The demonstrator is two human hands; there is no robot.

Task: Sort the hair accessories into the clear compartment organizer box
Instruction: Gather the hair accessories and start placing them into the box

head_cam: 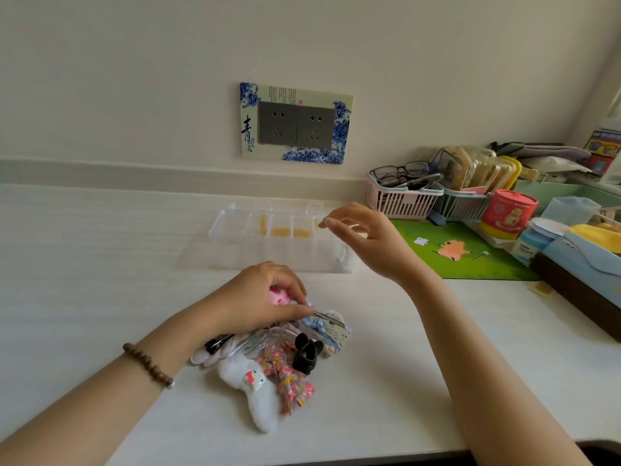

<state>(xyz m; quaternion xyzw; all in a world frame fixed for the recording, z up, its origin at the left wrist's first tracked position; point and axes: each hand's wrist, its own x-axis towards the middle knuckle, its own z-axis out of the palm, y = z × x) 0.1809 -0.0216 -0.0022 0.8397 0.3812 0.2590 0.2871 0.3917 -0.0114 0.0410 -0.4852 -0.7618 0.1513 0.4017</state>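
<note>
A clear compartment organizer box [232, 227] sits open at the back of the white desk, its lid lying flat in front of it; yellow pieces show in its middle compartments. My right hand [363, 235] hovers over the box's right end, fingers loosely apart, with nothing visible in it. My left hand [268, 299] rests on the pile of hair accessories [285, 358], thumb and fingers pinched on a blue lace clip [327, 321]. The pile holds a white plush cat clip [255, 388], a floral bow [289, 375], a black mouse-ear claw [307, 353] and a pink piece [279, 297].
A pink basket [400, 200] with glasses and a teal basket stand at the back right. A green mat [460, 250], a red tin [507, 213], small tubs and a blue box [584, 264] crowd the right side. A wall socket plate [295, 124] is behind the box.
</note>
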